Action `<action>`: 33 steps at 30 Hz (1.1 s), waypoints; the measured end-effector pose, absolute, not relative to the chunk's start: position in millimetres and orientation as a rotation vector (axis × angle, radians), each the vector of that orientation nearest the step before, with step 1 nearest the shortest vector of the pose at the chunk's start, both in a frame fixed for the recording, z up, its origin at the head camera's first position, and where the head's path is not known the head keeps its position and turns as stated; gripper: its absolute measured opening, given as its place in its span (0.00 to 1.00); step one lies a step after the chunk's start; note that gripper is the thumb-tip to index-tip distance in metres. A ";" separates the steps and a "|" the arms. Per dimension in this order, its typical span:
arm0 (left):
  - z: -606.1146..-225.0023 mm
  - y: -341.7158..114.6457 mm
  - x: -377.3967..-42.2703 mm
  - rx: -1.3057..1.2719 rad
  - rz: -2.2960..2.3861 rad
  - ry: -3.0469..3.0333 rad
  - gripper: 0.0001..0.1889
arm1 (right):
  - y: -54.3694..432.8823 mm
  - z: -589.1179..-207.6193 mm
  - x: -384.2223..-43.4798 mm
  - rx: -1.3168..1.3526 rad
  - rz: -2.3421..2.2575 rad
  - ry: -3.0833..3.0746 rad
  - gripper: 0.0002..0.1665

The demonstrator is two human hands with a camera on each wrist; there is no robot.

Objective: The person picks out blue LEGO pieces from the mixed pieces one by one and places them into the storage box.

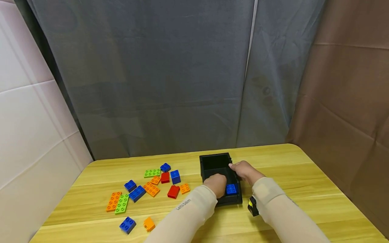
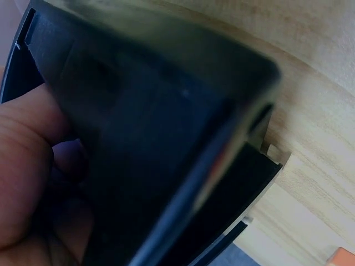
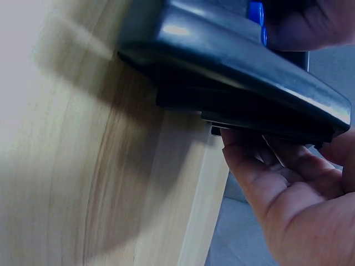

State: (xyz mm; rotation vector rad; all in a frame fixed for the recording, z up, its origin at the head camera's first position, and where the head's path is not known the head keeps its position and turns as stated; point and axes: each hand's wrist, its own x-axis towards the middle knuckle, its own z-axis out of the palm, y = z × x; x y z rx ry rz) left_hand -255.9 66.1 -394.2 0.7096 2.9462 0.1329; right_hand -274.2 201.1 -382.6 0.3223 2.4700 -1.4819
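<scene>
A black box point(image 1: 230, 201) stands on the wooden table, long side running away from me. Over its near left part, my left hand point(image 1: 216, 185) reaches inside with the fingers bent down; whatever they hold or touch is hidden. In the left wrist view, the thumb and fingers of that left hand point(image 2: 28, 166) show beside a dark wall of the box point(image 2: 138, 111). My right hand point(image 1: 245, 171) grips the right side of the box, thumb at the rim; the right wrist view shows its fingers point(image 3: 252, 177) bent under the edge. A blue brick point(image 1: 231, 189) lies inside, right of my left hand.
Loose bricks lie spread left of the box, among them a red brick point(image 1: 173, 191), an orange brick point(image 1: 184, 188), a green brick point(image 1: 122, 204) and a blue brick point(image 1: 127, 225). A grey curtain point(image 1: 152, 84) hangs behind the table point(image 1: 273, 155).
</scene>
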 end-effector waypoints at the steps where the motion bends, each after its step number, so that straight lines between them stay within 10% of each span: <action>1: -394.0 66.3 -255.8 0.707 0.133 2.948 0.06 | 201.6 -383.0 -274.7 0.327 -1.477 2.471 0.22; 33: -387.4 67.5 -255.1 0.731 0.122 2.892 0.08 | 202.0 -383.0 -274.2 0.332 -1.448 2.488 0.22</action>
